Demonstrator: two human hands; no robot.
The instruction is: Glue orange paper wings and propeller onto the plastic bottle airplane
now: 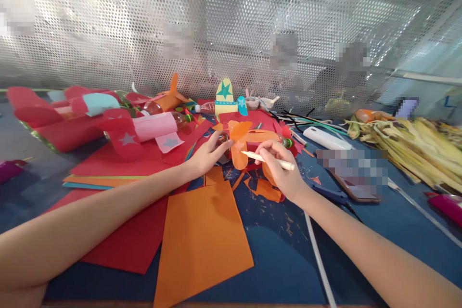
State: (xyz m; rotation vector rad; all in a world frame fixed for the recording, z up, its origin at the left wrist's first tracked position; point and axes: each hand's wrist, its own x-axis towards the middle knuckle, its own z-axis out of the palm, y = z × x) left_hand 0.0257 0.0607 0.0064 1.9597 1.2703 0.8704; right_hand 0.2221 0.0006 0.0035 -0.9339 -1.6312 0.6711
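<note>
My right hand (277,163) is closed around a slim white pen (267,158), whose tip rests at an orange paper airplane (239,147). The airplane seems built round a plastic bottle with a green cap (288,143). On its left side my left hand (211,151) grips it, thumb on the orange paper; some of those fingers are hidden behind it. Below the hands lie orange paper scraps (267,190) and a large orange sheet (204,240).
Red sheets (122,231) are stacked at left, beneath red and pink paper airplanes (155,127). A yellow airplane with stars (225,94) stands behind. To the right are a phone (350,178), a white glue gun or similar tool (327,138) and dried husks (407,149). Perforated metal sheeting (231,24) rises behind.
</note>
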